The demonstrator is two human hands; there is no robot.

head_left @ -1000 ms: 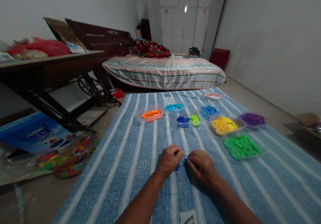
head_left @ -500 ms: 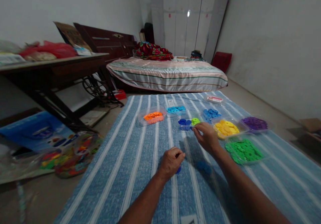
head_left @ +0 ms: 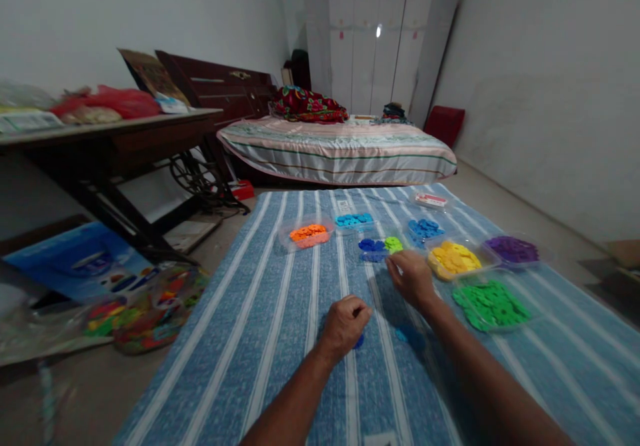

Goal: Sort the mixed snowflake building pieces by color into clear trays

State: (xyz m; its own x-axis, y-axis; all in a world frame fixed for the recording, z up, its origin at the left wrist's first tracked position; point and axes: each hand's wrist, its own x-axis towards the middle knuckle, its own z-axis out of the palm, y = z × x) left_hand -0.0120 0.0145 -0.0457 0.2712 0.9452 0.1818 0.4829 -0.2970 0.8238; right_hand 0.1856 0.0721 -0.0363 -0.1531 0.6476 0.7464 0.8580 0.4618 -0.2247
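My left hand [head_left: 345, 326] is closed, resting low over the middle of the striped cloth, with a dark blue piece [head_left: 359, 342] lying by its fingers. Whatever those curled fingers may hold is hidden. My right hand [head_left: 413, 278] is closed too, fingertips pinched together, just in front of a clear tray of dark blue pieces [head_left: 373, 246] and lime green pieces [head_left: 393, 244]. I cannot make out what is in that pinch. Some blue pieces [head_left: 410, 337] lie on the cloth below my right hand, partly in its shadow.
Clear tubs hold orange pieces [head_left: 309, 234], light blue pieces [head_left: 353, 220], blue pieces [head_left: 424, 229], yellow pieces [head_left: 454, 257], purple pieces [head_left: 513, 249] and green pieces [head_left: 493, 305]. A red-and-white box [head_left: 431, 200] sits at the far edge. Beyond stands a bed [head_left: 340, 149]; left, a sewing-machine table [head_left: 150, 123].
My right hand has drawn back slightly from the tray of dark blue and lime pieces. The left hand has stayed in place; the whole view has shifted a little.
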